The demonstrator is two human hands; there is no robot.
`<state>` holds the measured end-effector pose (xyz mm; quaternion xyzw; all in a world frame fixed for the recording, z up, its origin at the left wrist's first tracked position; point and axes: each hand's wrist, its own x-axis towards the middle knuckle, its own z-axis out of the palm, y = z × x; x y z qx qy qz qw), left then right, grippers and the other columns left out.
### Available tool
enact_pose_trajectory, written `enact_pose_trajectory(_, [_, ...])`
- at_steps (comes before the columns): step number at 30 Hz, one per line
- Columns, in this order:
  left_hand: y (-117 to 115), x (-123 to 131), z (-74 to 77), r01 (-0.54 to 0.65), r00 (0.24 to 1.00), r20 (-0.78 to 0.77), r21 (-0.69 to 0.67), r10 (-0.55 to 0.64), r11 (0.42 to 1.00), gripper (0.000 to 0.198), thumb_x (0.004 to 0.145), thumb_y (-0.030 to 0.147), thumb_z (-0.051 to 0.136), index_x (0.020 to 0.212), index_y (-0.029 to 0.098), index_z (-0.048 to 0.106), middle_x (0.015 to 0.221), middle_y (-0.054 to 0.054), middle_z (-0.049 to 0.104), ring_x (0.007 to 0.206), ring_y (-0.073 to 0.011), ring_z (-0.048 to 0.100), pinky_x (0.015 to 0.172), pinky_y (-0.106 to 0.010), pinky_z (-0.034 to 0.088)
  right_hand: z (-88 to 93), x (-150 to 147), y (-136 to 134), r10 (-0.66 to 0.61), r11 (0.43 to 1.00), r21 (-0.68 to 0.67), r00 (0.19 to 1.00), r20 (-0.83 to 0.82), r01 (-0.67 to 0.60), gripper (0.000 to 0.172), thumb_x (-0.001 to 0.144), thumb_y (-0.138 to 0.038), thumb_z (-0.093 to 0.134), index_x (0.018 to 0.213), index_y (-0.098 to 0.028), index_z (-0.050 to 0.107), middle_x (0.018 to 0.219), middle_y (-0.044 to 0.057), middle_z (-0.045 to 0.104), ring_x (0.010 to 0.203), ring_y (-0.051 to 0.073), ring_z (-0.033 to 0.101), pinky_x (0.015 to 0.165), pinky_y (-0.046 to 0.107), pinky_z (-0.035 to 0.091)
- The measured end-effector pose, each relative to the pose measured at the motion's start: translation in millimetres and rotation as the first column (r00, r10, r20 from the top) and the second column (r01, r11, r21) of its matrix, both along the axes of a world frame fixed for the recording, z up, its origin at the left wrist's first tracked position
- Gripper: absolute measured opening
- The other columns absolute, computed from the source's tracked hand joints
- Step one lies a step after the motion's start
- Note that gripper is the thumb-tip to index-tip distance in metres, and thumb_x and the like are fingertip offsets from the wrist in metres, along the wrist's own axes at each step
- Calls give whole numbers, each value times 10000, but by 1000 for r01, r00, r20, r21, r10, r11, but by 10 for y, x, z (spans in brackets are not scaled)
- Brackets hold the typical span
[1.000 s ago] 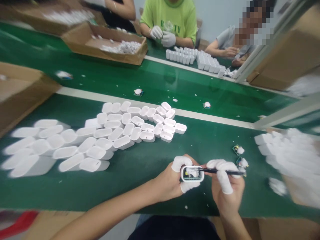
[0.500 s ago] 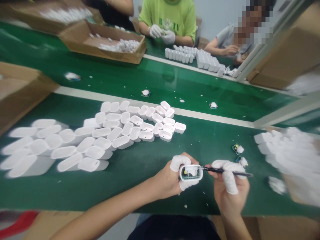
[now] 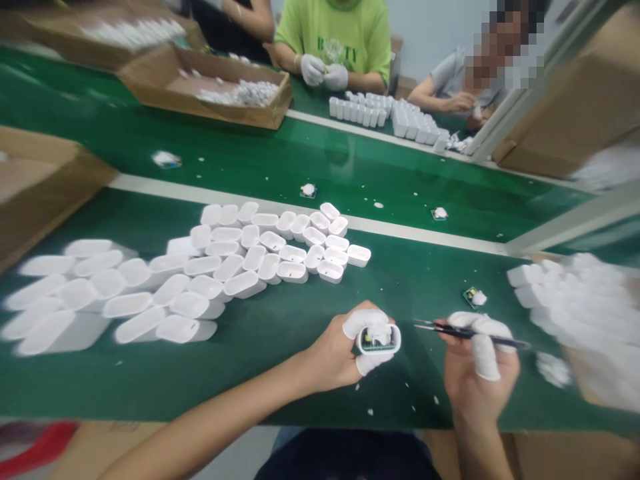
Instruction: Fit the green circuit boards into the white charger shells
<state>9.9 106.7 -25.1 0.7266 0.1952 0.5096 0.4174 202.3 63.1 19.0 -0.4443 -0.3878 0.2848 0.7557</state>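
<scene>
Left hand: the left hand (image 3: 333, 350) grips a white plastic case (image 3: 391, 340) from below and the side, closed firmly around it, with the thumb and fingertips in white finger cots (image 3: 361, 323) pressing on the case's ends

Case position: held just above the green mat (image 3: 300, 387), open side up and tilted toward the camera; a small green circuit board (image 3: 373, 345) and a white part sit inside

Right hand: the right hand (image 3: 477, 373) is well curled and pinches black tweezers (image 3: 470, 332) between its covered fingertips (image 3: 484, 353)

Tweezers: the fine tips point left, slightly parted and gripping nothing, just beside the case and not touching it

Nearby on the mat: a loose circuit board with a white part (image 3: 474, 298) lies beyond the right hand, with white scraps scattered around

Cases: a large cluster of white cases (image 3: 260, 253) lies left of the hands, and a blurred heap of white cases (image 3: 565, 300) lies at the right

Far side: a cardboard tray of white parts (image 3: 205, 93) sits on the next belt (image 3: 350, 167); a co-worker in a green T-shirt (image 3: 333, 33) works with gloved hands (image 3: 325, 73) behind rows of upright white cases (image 3: 370, 115); another co-worker in a gray shirt (image 3: 447, 83) sits to the right
</scene>
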Motion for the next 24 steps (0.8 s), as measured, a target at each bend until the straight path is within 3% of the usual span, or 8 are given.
enact_pose_trajectory(5, [25,-13,-9,-44,999,-20,59,46,997,246,985,288,689,1184,253,549,879,-24,684,639,-136,678,583,-219,536,-84,123,-16,-52,997,-57,997,-62,49,127,853,-285,869,903,-234,764,879,11,737,830,148,739,652,219,658])
enact_pose_trajectory(8, [54,-24,14,-108,993,-34,177,115,978,193,973,279,695,1141,242,607,809,-5,695,542,-102,623,521,-188,497,-71,204,-41,-65,996,-63,997,-33,63,138,844,-280,870,896,-230,753,872,21,758,824,175,766,622,238,657])
enact_pose_trajectory(12, [99,-30,69,-194,974,-55,288,219,938,151,951,269,706,1080,244,631,732,21,716,490,-95,614,490,-176,484,-72,337,-101,-61,994,-82,995,85,68,123,886,-313,818,863,-219,743,879,37,780,801,219,786,655,355,688])
enact_pose_trajectory(15, [109,-38,80,-242,959,-63,330,277,912,199,941,283,729,1102,244,619,715,29,730,476,-98,618,491,-181,490,-96,481,-134,-64,990,-98,945,320,100,112,909,-317,793,877,-215,759,881,50,803,799,240,796,773,448,691])
enact_pose_trajectory(18, [99,-73,55,-196,956,-135,370,261,908,176,953,294,710,1105,248,634,759,18,754,509,-102,650,523,-190,505,-84,630,-133,-28,990,-89,764,644,111,104,925,-308,774,870,-220,777,861,51,817,789,250,802,820,446,674])
enact_pose_trajectory(20, [95,-110,31,-141,934,-242,427,263,893,96,957,276,675,1046,245,657,752,18,740,509,-108,648,512,-206,491,-46,702,-119,30,997,-69,624,781,39,92,959,-287,726,908,-233,780,864,44,821,767,243,799,794,410,663])
enact_pose_trajectory(22, [102,-146,8,-96,892,-333,521,306,848,23,949,242,651,959,232,669,692,20,681,477,-116,602,467,-235,447,3,744,-95,60,997,-29,490,870,-71,99,991,-258,671,981,-244,768,867,37,817,742,229,788,752,373,648])
enact_pose_trajectory(24, [119,-169,-8,-62,862,-365,613,352,787,63,938,213,633,884,220,665,637,21,609,446,-121,544,427,-258,392,49,756,-46,101,987,-61,271,957,-150,174,1037,-280,575,1006,-240,741,875,49,806,741,220,772,714,349,628])
